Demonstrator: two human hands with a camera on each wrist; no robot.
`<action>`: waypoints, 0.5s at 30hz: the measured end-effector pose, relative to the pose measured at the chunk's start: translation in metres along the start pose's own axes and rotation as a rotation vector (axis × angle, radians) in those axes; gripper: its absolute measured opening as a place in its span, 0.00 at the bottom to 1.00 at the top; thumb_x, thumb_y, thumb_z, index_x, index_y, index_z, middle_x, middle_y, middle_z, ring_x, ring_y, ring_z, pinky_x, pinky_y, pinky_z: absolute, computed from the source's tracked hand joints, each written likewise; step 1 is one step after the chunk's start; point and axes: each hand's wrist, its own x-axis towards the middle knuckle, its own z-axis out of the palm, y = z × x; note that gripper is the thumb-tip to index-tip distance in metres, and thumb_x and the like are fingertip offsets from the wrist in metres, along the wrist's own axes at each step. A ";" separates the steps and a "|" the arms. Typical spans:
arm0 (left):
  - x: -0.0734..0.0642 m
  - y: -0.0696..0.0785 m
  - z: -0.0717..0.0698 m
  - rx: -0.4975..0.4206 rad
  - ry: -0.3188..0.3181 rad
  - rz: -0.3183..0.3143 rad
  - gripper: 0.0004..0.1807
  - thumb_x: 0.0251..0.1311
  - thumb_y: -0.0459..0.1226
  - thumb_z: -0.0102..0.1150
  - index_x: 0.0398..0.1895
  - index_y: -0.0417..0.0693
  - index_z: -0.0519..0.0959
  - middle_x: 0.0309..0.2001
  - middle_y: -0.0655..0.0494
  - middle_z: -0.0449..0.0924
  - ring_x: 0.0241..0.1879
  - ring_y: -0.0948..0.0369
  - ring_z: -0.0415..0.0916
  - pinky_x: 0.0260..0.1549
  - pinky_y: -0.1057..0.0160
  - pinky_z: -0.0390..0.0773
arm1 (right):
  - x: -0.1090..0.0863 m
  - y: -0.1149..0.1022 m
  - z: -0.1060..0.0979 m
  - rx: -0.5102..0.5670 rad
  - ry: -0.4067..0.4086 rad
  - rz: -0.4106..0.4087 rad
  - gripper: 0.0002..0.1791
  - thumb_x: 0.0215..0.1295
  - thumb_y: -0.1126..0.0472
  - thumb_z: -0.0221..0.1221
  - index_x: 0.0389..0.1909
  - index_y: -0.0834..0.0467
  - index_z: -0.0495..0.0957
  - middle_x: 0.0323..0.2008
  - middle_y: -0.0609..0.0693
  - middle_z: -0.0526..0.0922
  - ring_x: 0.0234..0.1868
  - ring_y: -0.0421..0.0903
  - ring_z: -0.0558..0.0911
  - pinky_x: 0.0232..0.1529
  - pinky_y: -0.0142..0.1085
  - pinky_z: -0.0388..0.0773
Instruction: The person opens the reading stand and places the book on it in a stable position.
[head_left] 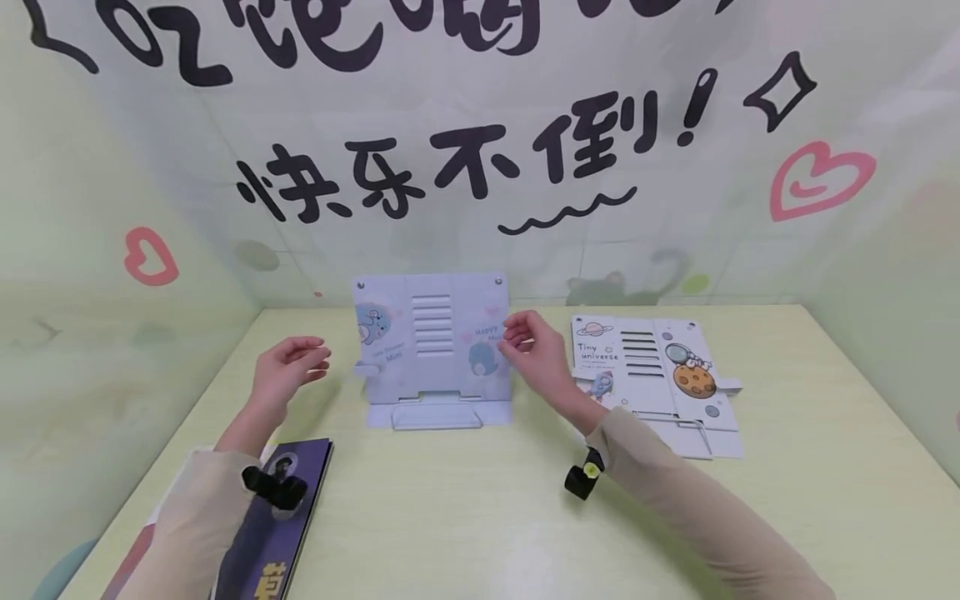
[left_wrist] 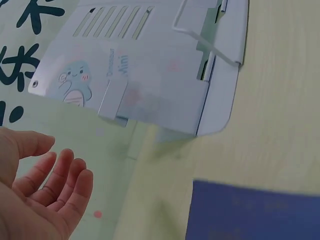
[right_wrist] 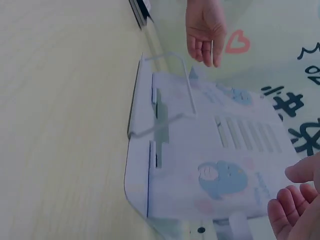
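Note:
A pale lilac book stand with blue dinosaur drawings stands propped up at the middle back of the table, its wire bar at the front. My left hand hovers to its left, apart from it, fingers loosely bent around nothing. In the left wrist view a side clip sticks out from the stand's edge near that hand. At the stand's right edge is my right hand, its fingers loosely curled with nothing between them. Whether it touches the edge cannot be told from the head view; the right wrist view shows it beside the panel.
A second book stand with space drawings lies low at the right. Purple books lie at the front left, partly under my left sleeve. A printed wall sheet closes off the back.

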 end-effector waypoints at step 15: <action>-0.062 -0.056 -0.088 0.176 0.027 -0.069 0.25 0.61 0.43 0.59 0.51 0.29 0.69 0.30 0.72 0.80 0.31 0.70 0.79 0.32 0.70 0.80 | -0.051 -0.034 0.067 0.148 -0.317 -0.074 0.12 0.53 0.77 0.60 0.38 0.69 0.73 0.33 0.62 0.79 0.33 0.49 0.79 0.35 0.29 0.79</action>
